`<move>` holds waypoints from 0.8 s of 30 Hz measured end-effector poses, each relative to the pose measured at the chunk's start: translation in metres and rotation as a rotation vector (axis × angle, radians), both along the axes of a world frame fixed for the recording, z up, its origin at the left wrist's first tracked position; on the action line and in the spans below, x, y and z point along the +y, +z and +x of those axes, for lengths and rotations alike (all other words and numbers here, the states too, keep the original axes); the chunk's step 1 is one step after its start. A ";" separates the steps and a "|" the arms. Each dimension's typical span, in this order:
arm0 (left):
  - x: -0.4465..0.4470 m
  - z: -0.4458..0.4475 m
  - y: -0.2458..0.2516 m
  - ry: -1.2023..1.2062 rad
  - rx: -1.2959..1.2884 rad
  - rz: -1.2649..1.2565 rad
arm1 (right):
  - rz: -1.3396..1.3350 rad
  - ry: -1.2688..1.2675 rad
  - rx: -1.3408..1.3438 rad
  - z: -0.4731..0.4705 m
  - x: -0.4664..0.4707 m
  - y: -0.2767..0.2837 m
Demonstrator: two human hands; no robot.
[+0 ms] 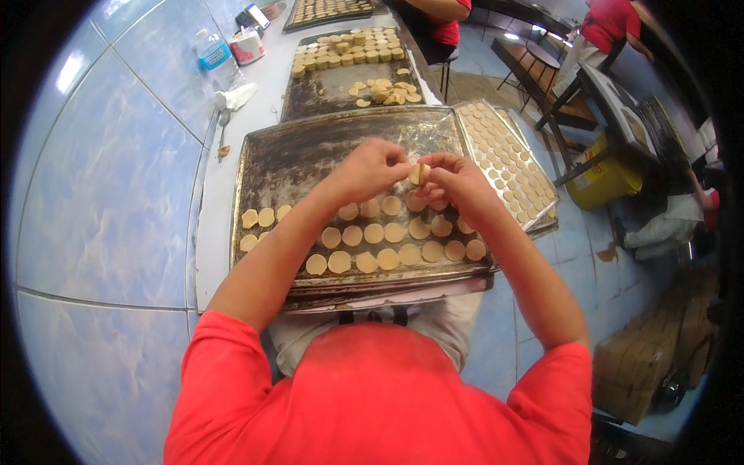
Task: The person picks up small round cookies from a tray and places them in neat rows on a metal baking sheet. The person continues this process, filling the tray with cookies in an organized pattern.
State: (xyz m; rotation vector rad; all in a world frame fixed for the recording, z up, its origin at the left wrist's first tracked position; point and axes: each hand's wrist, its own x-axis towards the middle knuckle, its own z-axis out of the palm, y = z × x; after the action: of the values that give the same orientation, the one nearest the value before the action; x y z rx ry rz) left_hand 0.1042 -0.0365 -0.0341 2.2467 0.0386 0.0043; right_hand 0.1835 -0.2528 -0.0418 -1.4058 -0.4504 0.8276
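Observation:
Both hands meet above a worn metal baking tray (290, 157), near its right side. Between the fingertips is a small piece of pale dough (418, 174), which looks like a few thin rounds together. My right hand (453, 180) grips it with thumb and fingers. My left hand (375, 168) pinches at its left edge; whether it holds a separate piece is hidden. Flat dough rounds (373, 233) lie in rows on the near part of the tray, several partly covered by my left forearm and right hand.
Beyond lies another tray (308, 99) with stacked dough rounds (372, 55) and a loose pile (395, 92). A filled tray (505, 157) sits at the right. A spoon (224, 119), plastic bottle (214, 52) and tiled wall (104, 174) are left. A co-worker (444, 26) is beyond the table.

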 end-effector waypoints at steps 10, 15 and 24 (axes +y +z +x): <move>0.022 -0.023 -0.005 0.058 -0.019 -0.030 | 0.013 -0.028 0.032 -0.011 0.028 -0.009; 0.032 -0.037 -0.010 0.083 -0.033 -0.011 | -0.056 0.050 -0.121 -0.014 0.037 -0.008; 0.053 -0.062 -0.010 0.193 0.027 0.083 | -0.156 0.067 -0.260 -0.031 0.065 -0.005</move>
State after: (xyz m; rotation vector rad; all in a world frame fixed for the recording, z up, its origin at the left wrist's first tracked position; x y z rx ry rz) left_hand 0.0426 0.0167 -0.0437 2.3179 0.2740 0.0804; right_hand 0.1529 -0.1882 -0.0464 -1.6603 -0.6461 0.7485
